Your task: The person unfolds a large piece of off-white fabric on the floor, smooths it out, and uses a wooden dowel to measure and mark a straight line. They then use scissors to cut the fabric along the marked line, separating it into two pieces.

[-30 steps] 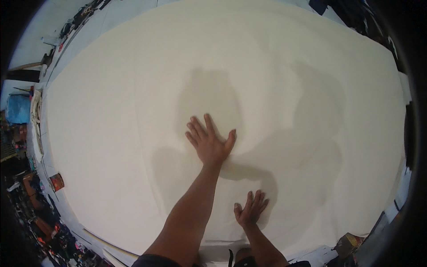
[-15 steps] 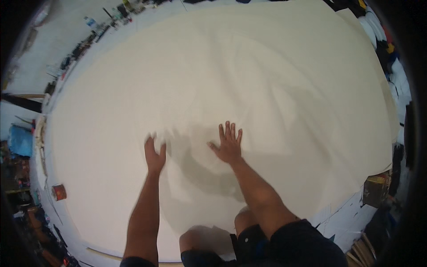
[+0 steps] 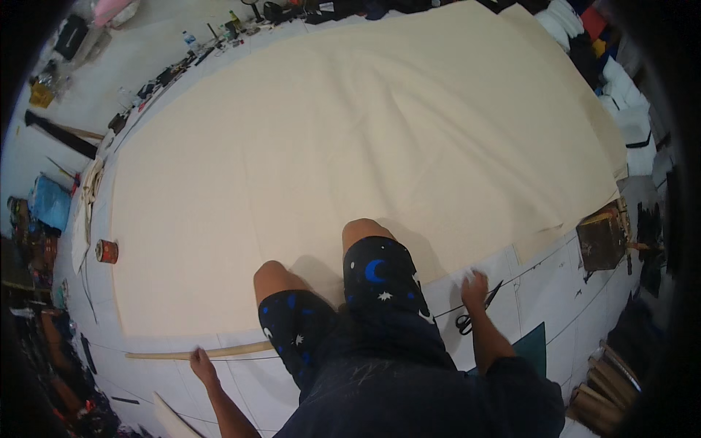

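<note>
A large cream-coloured sheet of fabric (image 3: 219, 182) lies spread in front of me, with soft folds right of the middle. My knees rest at its near edge. My left hand (image 3: 204, 366) is down at the near left, its fingers bunched over a long thin wooden strip (image 3: 157, 356) that lies along the sheet's edge. My right hand (image 3: 475, 290) hovers blurred to the right of my legs, fingers loosely apart and nothing seen in them. Just below it is a pair of black-handled scissors (image 3: 463, 323), partly covered by my arm.
A small red-brown tin (image 3: 106, 252) sits on the sheet's left edge. At right stands a worn brown box (image 3: 602, 237). A dark green flat piece (image 3: 531, 349) lies by my right arm. Bottles and small tools (image 3: 191, 42) line the far left edge; folded cloth (image 3: 628, 109) is piled far right.
Both hands have left the middle of the fabric and come back beside my legs, the left to the wooden strip, the right near the scissors. My knees show more fully, and the view has shifted.
</note>
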`<state>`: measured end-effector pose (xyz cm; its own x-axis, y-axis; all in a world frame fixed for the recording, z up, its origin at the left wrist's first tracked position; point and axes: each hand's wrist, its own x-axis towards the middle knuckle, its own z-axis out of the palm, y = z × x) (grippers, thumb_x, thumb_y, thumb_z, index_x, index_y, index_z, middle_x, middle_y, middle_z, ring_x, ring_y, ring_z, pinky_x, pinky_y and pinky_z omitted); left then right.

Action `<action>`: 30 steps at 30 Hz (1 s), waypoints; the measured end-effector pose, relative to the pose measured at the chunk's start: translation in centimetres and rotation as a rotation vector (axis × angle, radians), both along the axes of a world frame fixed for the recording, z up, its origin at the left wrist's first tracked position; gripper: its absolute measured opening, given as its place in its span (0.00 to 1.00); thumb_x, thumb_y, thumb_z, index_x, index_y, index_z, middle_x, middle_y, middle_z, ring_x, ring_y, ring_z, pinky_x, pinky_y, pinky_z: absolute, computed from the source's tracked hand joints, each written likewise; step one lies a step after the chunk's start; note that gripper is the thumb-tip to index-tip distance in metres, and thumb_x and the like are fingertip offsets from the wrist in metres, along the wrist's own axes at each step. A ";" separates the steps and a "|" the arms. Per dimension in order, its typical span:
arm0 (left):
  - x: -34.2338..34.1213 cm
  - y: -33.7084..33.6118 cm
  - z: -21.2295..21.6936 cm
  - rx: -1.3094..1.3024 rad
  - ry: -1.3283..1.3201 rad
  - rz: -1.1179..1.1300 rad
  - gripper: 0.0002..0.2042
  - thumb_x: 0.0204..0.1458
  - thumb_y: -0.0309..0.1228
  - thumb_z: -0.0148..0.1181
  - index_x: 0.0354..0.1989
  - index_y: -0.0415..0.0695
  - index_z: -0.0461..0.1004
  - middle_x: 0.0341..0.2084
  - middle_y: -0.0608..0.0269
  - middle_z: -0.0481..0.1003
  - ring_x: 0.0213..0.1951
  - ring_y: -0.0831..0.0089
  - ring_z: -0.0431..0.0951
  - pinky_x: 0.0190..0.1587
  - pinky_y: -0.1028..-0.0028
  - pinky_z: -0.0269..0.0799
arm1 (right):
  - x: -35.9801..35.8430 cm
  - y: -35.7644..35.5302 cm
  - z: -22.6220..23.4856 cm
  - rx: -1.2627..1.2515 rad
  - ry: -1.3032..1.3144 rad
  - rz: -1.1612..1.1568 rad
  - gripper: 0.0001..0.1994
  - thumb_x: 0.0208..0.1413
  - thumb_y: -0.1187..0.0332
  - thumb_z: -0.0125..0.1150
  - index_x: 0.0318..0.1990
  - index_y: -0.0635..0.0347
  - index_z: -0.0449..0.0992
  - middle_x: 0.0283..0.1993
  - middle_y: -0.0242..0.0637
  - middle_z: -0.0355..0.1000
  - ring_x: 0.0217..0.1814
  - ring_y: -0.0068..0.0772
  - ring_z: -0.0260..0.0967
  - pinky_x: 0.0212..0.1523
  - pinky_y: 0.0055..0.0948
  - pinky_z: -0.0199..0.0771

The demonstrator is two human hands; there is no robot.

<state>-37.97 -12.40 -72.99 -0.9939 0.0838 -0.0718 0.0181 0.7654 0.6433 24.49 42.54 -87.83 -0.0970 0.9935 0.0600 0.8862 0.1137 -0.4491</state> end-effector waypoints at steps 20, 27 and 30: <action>27.3 41.3 -12.6 -0.234 0.106 -1.582 0.35 0.47 0.46 0.66 0.65 0.53 0.61 0.68 0.48 0.50 0.70 0.49 0.48 0.70 0.51 0.43 | 0.1 -11.2 3.4 -0.492 0.165 -0.496 0.23 0.47 0.58 0.72 0.40 0.65 0.69 0.33 0.40 0.69 0.36 0.34 0.69 0.37 0.35 0.71; 32.1 40.6 -16.6 -0.188 0.312 -1.497 0.30 0.48 0.40 0.64 0.61 0.52 0.65 0.65 0.53 0.56 0.68 0.52 0.53 0.68 0.48 0.46 | 8.6 -15.0 -3.1 -0.445 0.342 -0.618 0.22 0.48 0.65 0.72 0.44 0.65 0.66 0.32 0.38 0.69 0.33 0.28 0.68 0.35 0.29 0.70; 31.5 39.2 -17.6 -0.196 0.423 -1.549 0.24 0.50 0.36 0.62 0.57 0.49 0.69 0.63 0.55 0.61 0.66 0.54 0.58 0.68 0.51 0.50 | 4.4 -17.3 1.5 -0.710 0.377 -0.400 0.22 0.49 0.64 0.71 0.45 0.64 0.66 0.33 0.37 0.69 0.34 0.28 0.68 0.36 0.28 0.70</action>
<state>-6.45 26.82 -90.60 0.0813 0.9958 0.0415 0.9523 -0.0899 0.2918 28.88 25.25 -86.33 0.1658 0.7639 -0.6237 0.5799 -0.5870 -0.5649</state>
